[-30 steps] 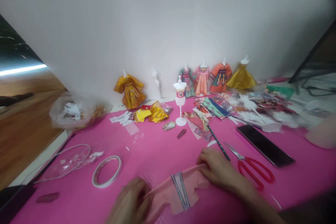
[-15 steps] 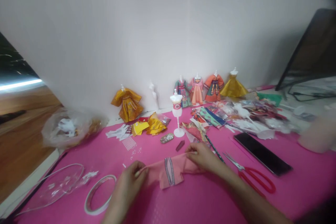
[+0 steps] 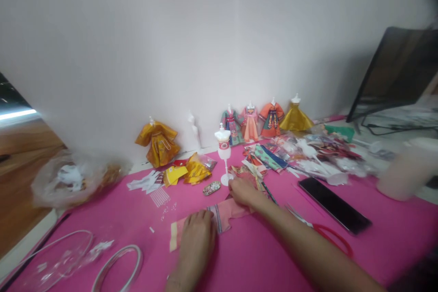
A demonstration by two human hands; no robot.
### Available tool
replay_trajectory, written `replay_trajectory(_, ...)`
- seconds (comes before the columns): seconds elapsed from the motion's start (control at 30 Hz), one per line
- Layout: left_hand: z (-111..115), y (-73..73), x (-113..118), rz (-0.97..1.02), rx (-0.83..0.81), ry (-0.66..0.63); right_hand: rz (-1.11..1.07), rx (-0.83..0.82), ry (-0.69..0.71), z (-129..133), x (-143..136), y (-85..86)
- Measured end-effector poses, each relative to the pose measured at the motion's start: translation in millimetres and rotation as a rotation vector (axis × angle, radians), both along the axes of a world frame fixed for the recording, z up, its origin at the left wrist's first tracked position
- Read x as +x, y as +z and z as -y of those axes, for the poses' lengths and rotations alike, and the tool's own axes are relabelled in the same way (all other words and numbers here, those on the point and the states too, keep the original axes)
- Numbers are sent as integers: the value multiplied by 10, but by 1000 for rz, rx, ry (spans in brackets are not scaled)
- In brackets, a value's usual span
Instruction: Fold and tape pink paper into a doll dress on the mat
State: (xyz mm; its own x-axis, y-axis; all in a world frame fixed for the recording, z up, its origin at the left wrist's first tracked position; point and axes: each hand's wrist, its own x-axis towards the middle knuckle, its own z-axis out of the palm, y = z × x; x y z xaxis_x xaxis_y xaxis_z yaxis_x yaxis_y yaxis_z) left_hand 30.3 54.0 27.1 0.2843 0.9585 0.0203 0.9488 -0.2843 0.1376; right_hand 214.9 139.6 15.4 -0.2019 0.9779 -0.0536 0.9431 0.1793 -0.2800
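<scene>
A small pink garment point(image 3: 224, 216) with a patterned trim lies spread on the pink mat, its cream-edged left sleeve toward the left. My left hand point(image 3: 198, 230) lies over that sleeve, palm down, holding nothing. Beyond the garment's right sleeve, my right hand point(image 3: 242, 191) reaches toward the white stand's base with fingers closed; a bit of dark red shows under the fingertips, and what they hold is hidden. The small white mannequin point(image 3: 223, 136) with a red band stands just behind. A speckled oval case point(image 3: 211, 187) lies left of my right hand.
Dressed mini mannequins, including a gold one point(image 3: 159, 142), line the wall. Scissors point(image 3: 331, 237), a black phone point(image 3: 334, 204) and a pale bottle point(image 3: 407, 171) are at right, below plastic-wrapped pieces point(image 3: 321, 155). A tape roll point(image 3: 119, 267) and a plastic bag point(image 3: 73, 180) are left.
The garment, earlier stretched between both hands, now lies on the mat. My left hand let go of the sleeve end and moved over it; my right hand moved forward off the garment.
</scene>
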Motion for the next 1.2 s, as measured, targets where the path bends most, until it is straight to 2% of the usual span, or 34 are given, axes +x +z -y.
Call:
replay_trajectory(0.13,31,-115,20,-8,-10,-12,17,0,-56,-11,50,37)
replay_trajectory(0.27,30,-199,-48,2,3,-38,-34,56,-146,98,294,163)
replay_trajectory(0.4,-35,-304,-128,-24,23,-78,-128,95,-218,362,799,295)
replay_trajectory(0.5,-90,-352,-176,16,42,-91,-162,159,-412,711,1398,294)
replay_trajectory(0.63,-121,-364,-177,59,59,-98,-109,187,-812,1286,2204,104)
replay_trajectory(0.73,-126,-382,-162,45,87,-75,-104,157,-963,1590,2540,-126)
replay_trajectory(0.9,-129,-419,-175,38,79,-85,-229,147,-973,1738,2667,-427)
replay_trajectory(1.2,-84,-362,-139,75,89,-84,-372,165,-929,1801,2753,-598)
